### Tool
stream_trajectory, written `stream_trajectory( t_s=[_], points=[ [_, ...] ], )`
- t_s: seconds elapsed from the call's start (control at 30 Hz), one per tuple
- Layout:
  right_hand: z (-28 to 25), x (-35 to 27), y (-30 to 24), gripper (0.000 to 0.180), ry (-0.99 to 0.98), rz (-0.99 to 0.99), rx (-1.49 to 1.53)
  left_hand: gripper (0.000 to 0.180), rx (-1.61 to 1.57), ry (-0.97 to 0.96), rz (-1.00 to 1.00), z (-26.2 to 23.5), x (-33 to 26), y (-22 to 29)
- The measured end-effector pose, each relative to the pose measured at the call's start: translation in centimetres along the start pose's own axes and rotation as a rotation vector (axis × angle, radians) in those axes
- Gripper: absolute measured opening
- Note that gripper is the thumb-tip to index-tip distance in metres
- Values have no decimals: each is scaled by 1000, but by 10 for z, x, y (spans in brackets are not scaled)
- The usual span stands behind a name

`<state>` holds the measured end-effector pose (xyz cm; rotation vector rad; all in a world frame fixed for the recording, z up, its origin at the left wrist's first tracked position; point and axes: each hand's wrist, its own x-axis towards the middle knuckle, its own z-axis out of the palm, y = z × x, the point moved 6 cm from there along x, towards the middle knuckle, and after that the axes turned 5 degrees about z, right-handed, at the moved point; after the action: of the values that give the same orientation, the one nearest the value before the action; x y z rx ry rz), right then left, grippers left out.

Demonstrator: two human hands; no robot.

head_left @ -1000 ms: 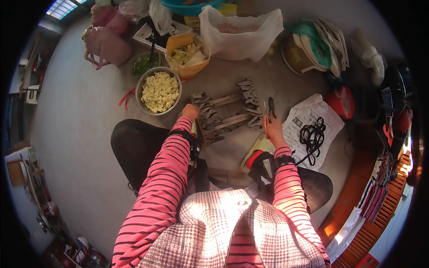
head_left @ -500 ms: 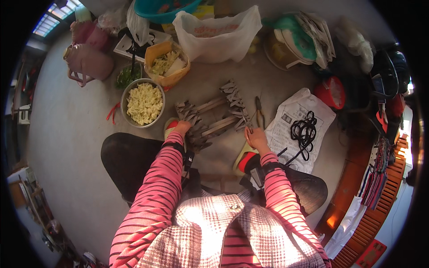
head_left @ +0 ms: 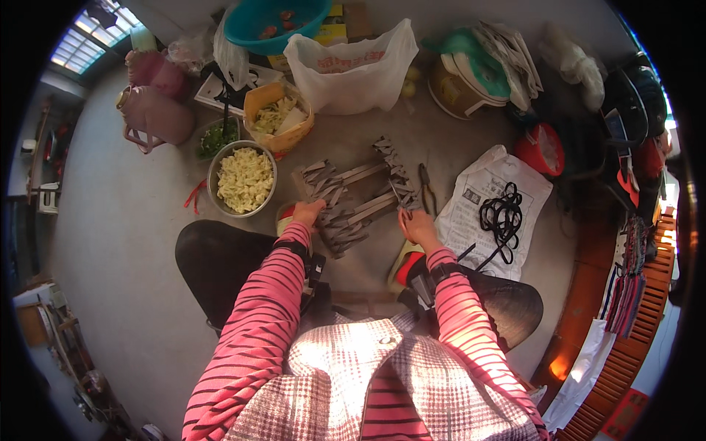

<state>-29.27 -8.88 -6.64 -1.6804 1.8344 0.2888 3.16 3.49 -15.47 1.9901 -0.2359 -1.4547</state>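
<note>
Lying beside grey frame: pliers

Here at the left hand, the fingertips melt into the grey-brown strips, the exact grip too small to read! Across at the right hand, the palm is turned away, hidden from view. The left shoe is half swallowed behind that forearm! Up top, the blue basin loses its far rim to the edge, its reddish contents too tiny to name, while the checked vest runs off below.
</note>
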Motion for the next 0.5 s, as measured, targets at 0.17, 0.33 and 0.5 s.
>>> stream_trajectory(
  t_s=[0.17,0.33,0.5],
  points=[
    [-8,-9,-9,34,54,-55,66,58,52,18,93,11,-14,34],
    [-16,-15,-5,35,9,-12,73,56,234,107,425,19,-25,74],
    [-30,-25,-15,35,35,-103,103,53,10,80,419,20,-28,102]
  ],
)
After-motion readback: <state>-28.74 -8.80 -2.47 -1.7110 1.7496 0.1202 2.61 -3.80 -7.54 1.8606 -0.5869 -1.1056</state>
